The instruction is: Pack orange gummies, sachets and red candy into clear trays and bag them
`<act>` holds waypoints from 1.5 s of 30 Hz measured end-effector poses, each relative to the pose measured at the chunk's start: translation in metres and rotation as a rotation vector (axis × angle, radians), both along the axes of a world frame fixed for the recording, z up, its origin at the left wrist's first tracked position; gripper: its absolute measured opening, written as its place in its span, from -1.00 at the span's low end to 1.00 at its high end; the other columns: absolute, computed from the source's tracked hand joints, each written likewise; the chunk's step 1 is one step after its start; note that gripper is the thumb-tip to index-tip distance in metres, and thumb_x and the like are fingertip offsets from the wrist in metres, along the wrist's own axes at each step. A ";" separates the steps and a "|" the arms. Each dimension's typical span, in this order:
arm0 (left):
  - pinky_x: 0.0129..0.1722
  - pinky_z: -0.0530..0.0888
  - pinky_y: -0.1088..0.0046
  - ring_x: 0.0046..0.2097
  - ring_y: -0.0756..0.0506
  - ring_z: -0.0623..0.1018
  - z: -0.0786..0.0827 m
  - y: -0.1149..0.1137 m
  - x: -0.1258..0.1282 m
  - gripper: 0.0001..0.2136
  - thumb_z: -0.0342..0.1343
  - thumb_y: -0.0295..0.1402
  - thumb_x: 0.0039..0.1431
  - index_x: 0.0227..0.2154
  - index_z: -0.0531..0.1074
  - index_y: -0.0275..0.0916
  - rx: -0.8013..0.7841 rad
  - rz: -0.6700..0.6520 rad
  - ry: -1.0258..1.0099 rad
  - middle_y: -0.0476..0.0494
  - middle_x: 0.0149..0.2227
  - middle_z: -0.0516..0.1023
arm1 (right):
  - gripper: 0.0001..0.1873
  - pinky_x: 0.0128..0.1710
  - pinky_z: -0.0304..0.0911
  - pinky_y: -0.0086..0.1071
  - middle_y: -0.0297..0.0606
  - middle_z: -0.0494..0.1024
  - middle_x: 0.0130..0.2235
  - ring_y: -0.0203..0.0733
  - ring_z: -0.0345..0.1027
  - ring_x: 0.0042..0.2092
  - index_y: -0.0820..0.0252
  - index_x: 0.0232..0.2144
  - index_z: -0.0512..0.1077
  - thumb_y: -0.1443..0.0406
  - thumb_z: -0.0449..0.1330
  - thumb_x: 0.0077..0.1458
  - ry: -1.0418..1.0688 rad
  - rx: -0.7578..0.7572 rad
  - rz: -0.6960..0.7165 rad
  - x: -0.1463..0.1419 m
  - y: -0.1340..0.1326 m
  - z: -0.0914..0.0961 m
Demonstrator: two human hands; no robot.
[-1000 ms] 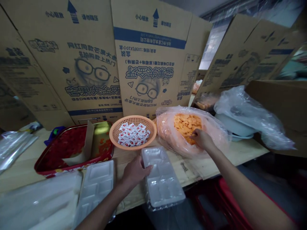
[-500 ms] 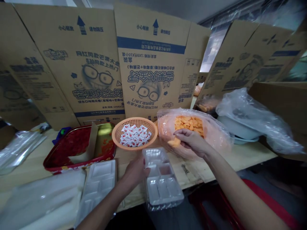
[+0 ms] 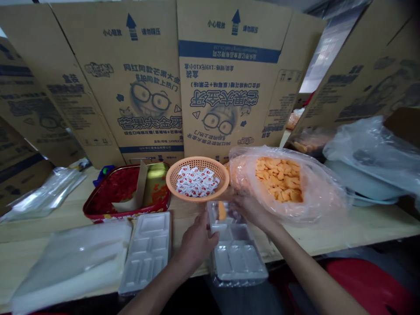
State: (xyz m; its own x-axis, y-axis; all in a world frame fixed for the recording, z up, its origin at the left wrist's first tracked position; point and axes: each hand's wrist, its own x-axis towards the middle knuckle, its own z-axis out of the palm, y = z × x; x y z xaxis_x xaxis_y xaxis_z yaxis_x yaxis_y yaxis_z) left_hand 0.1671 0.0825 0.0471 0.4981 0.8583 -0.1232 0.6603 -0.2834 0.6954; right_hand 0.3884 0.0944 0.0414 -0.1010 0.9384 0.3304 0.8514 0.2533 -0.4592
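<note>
My left hand (image 3: 200,240) grips the left edge of a clear plastic compartment tray (image 3: 239,258), its thumb over the rim. This tray looks stacked on others and juts past the table's front edge. An orange gummy-like piece (image 3: 222,211) is in its top compartment; the lower compartments look bare. My right hand (image 3: 249,210) is at the tray's top right corner, its fingers blurred and partly hidden, so whether they hold anything is unclear. Just right of it lies an open plastic bag (image 3: 323,197) full of orange pieces (image 3: 280,179).
An orange basket (image 3: 169,186) holds small white-and-red packets. Left of it stands a red tin (image 3: 126,214) with red contents and a cardboard divider. More trays (image 3: 147,249) and plastic sheets (image 3: 75,258) lie at left. Cardboard boxes (image 3: 226,87) stand behind; a bowl (image 3: 364,175) is at right.
My right hand has moved left from the bag of orange pieces to the tray's top. An orange piece now shows in the top compartment. My left hand keeps its hold; the view has shifted.
</note>
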 end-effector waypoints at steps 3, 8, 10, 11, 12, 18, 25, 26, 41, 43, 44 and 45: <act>-0.08 0.34 0.32 0.04 -0.23 0.36 -0.002 -0.002 0.000 -0.35 0.02 -0.29 0.01 0.20 0.03 -0.20 0.036 -0.012 -0.049 -0.28 0.10 0.28 | -0.80 -0.14 0.23 -0.27 -0.16 0.52 -0.24 -0.11 0.35 -0.13 0.21 -0.32 0.49 0.42 0.11 -0.01 -0.028 -0.043 -0.031 0.000 -0.002 -0.008; 0.20 0.08 0.25 0.25 -0.22 0.09 -0.015 -0.005 0.003 -0.31 0.01 -0.40 -0.01 0.23 -0.05 -0.23 0.043 -0.087 -0.291 -0.23 0.25 0.06 | -0.88 -0.26 0.24 -0.30 -0.18 0.51 -0.36 -0.13 0.35 -0.27 0.24 -0.39 0.47 0.41 0.13 -0.01 -0.081 -0.003 -0.022 -0.006 0.010 -0.022; 0.23 0.01 0.24 0.28 -0.21 0.01 -0.025 -0.008 0.005 -0.27 0.02 -0.42 -0.02 0.25 -0.13 -0.28 0.008 -0.083 -0.338 -0.24 0.28 -0.02 | -0.91 -0.28 0.23 -0.30 -0.18 0.49 -0.38 -0.13 0.34 -0.28 0.25 -0.43 0.46 0.38 0.14 0.01 -0.085 0.034 -0.004 -0.005 0.009 -0.025; 0.24 -0.01 0.23 0.29 -0.21 -0.03 -0.030 -0.010 0.005 -0.25 0.02 -0.41 -0.01 0.25 -0.16 -0.31 -0.011 -0.073 -0.347 -0.26 0.29 -0.07 | -0.90 -0.29 0.22 -0.31 -0.19 0.48 -0.39 -0.13 0.33 -0.28 0.24 -0.44 0.45 0.37 0.13 0.03 -0.079 0.054 -0.005 -0.004 0.007 -0.026; 0.25 -0.03 0.23 0.29 -0.21 -0.06 -0.035 -0.013 0.006 -0.24 0.02 -0.41 -0.01 0.25 -0.19 -0.33 -0.028 -0.061 -0.354 -0.27 0.30 -0.10 | -0.89 -0.29 0.22 -0.31 -0.19 0.47 -0.39 -0.13 0.32 -0.28 0.24 -0.43 0.45 0.36 0.11 0.05 -0.071 0.077 -0.009 -0.004 0.005 -0.027; 0.26 -0.06 0.23 0.30 -0.18 -0.11 -0.053 -0.020 0.009 -0.22 0.00 -0.32 0.06 0.26 -0.31 -0.29 -0.056 -0.019 -0.430 -0.24 0.32 -0.20 | -0.79 -0.27 0.21 -0.28 -0.17 0.44 -0.40 -0.12 0.30 -0.28 0.23 -0.47 0.42 0.34 0.03 0.13 -0.101 0.166 -0.002 -0.003 0.000 -0.029; 0.25 -0.06 0.21 0.30 -0.18 -0.10 -0.057 -0.019 0.012 -0.25 0.00 -0.34 0.07 0.26 -0.28 -0.31 -0.074 0.026 -0.461 -0.27 0.31 -0.18 | -0.80 -0.31 0.19 -0.29 -0.11 0.42 -0.40 -0.12 0.27 -0.31 0.31 -0.43 0.44 0.41 0.01 0.11 -0.253 0.196 0.022 -0.006 0.002 -0.022; 0.25 -0.07 0.21 0.30 -0.18 -0.11 -0.057 -0.019 0.013 -0.26 -0.01 -0.33 0.08 0.26 -0.27 -0.31 -0.079 0.031 -0.461 -0.27 0.31 -0.19 | -0.79 -0.30 0.19 -0.29 -0.09 0.43 -0.39 -0.11 0.27 -0.30 0.33 -0.41 0.44 0.43 0.00 0.11 -0.271 0.204 0.017 -0.007 0.002 -0.021; -0.15 0.41 0.17 -0.06 -0.29 0.46 0.009 -0.013 0.003 -0.36 0.16 -0.38 -0.07 0.12 0.10 -0.28 -0.658 0.253 -1.011 -0.34 -0.04 0.40 | -0.82 -0.33 0.20 -0.35 -0.23 0.47 -0.42 -0.19 0.31 -0.34 0.18 -0.44 0.42 0.27 0.06 0.12 0.037 0.211 0.055 -0.021 0.010 0.027; -0.19 0.43 0.17 -0.11 -0.29 0.50 0.016 -0.012 -0.002 -0.44 0.16 -0.46 -0.09 0.04 0.17 -0.28 -0.871 0.210 -1.080 -0.32 -0.10 0.47 | -0.84 -0.29 0.21 -0.36 -0.25 0.48 -0.39 -0.20 0.32 -0.30 0.17 -0.43 0.43 0.25 0.09 0.10 0.047 0.217 0.001 -0.024 0.015 0.033; -0.19 0.44 0.17 -0.11 -0.30 0.51 0.017 -0.011 -0.005 -0.48 0.16 -0.50 -0.09 0.00 0.19 -0.28 -0.928 0.200 -1.094 -0.32 -0.10 0.48 | -0.83 -0.26 0.21 -0.35 -0.23 0.49 -0.36 -0.18 0.32 -0.27 0.18 -0.39 0.43 0.24 0.08 0.11 0.056 0.234 -0.043 -0.019 0.018 0.035; -0.18 0.45 0.18 -0.10 -0.30 0.51 0.018 -0.010 -0.009 -0.52 0.15 -0.52 -0.09 -0.04 0.22 -0.28 -0.955 0.198 -1.103 -0.32 -0.09 0.48 | -0.80 -0.23 0.21 -0.34 -0.19 0.48 -0.32 -0.17 0.31 -0.23 0.20 -0.34 0.42 0.24 0.04 0.13 0.062 0.260 -0.120 -0.010 0.020 0.037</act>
